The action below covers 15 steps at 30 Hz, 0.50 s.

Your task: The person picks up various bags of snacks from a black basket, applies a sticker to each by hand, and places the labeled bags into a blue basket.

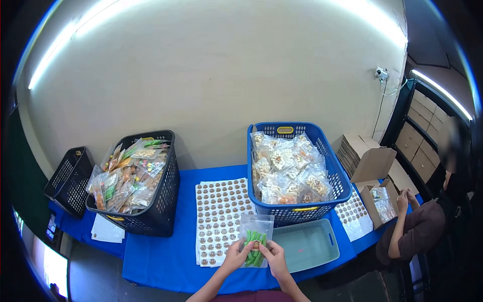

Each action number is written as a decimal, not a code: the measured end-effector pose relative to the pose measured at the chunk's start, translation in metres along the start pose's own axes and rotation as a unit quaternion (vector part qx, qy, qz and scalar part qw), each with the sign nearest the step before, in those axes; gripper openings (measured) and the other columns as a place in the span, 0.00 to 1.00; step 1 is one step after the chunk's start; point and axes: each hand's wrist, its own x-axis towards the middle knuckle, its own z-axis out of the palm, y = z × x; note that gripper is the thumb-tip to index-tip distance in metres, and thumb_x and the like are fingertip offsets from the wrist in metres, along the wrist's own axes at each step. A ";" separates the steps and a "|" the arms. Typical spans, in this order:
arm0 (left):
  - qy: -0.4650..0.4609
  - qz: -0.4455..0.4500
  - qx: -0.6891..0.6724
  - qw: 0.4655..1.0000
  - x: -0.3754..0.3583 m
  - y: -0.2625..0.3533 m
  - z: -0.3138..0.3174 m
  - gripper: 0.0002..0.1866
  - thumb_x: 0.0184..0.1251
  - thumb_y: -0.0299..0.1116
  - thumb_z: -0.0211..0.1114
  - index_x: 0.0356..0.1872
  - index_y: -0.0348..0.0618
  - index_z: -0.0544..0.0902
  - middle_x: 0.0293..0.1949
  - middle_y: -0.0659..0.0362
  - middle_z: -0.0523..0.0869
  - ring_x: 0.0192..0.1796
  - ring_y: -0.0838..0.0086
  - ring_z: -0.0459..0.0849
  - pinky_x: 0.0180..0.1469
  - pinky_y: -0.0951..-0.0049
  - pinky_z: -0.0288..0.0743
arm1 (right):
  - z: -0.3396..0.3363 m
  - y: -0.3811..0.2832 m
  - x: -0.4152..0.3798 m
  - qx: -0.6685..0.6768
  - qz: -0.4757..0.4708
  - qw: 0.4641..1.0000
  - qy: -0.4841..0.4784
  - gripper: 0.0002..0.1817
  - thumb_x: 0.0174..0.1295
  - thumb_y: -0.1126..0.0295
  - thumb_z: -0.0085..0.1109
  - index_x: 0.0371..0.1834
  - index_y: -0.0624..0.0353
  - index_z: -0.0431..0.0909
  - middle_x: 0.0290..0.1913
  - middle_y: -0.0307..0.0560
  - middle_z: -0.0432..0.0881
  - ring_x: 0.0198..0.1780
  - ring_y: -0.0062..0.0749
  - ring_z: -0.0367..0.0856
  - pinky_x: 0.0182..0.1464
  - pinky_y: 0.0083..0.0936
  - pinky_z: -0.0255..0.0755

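A clear plastic pouch [257,227] with green stick-shaped pieces inside is held upright in front of me, over the near edge of the table. My left hand [236,255] grips its left side and my right hand [274,258] its right side. Both thumbs rest by a round brown sticker [255,245] on the pouch's front. Just behind lies a sheet of round brown stickers [217,214], partly covered by the pouch and my left hand. To the right of the pouch sits a pale green plastic tray [307,245] with a small reddish strip inside.
A blue basket [342,189] of filled pouches stands behind the tray. At left are a black basket [168,201], also full of pouches, and a smaller dark basket [65,181]. On the right, a co-worker [417,231] stands by an open cardboard box [370,201] and another sticker sheet [353,216].
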 end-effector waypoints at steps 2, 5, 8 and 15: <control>-0.039 -0.041 0.043 0.998 -0.003 -0.005 -0.001 0.17 0.65 0.41 0.56 0.41 0.34 0.78 0.27 0.59 0.81 0.28 0.83 0.74 0.31 0.79 0.69 | -0.004 -0.008 -0.006 0.017 0.002 1.000 0.005 0.12 0.60 0.74 0.54 0.45 0.68 0.73 0.39 0.42 0.79 0.39 0.18 0.76 0.42 0.16 0.70; 0.011 0.013 -0.010 1.000 -0.004 -0.002 0.003 0.15 0.66 0.38 0.55 0.44 0.34 0.76 0.33 0.59 0.80 0.34 0.83 0.74 0.37 0.82 0.69 | -0.014 -0.013 -0.012 0.014 0.007 1.000 -0.004 0.11 0.60 0.75 0.54 0.45 0.67 0.73 0.39 0.41 0.79 0.39 0.18 0.76 0.42 0.16 0.70; 0.057 0.001 -0.088 0.995 -0.003 0.022 0.005 0.12 0.70 0.34 0.49 0.43 0.36 0.75 0.36 0.61 0.78 0.40 0.81 0.76 0.44 0.81 0.69 | -0.021 -0.009 -0.015 0.011 0.025 0.998 -0.052 0.13 0.59 0.75 0.55 0.47 0.67 0.72 0.41 0.43 0.78 0.42 0.19 0.76 0.44 0.17 0.70; 0.175 0.028 -0.012 0.984 -0.009 0.008 0.031 0.11 0.68 0.33 0.52 0.31 0.35 0.76 0.25 0.64 0.76 0.30 0.83 0.72 0.34 0.82 0.67 | -0.047 -0.012 -0.026 -0.147 -0.024 0.979 -0.140 0.21 0.55 0.72 0.61 0.51 0.64 0.69 0.45 0.43 0.76 0.45 0.22 0.75 0.47 0.20 0.69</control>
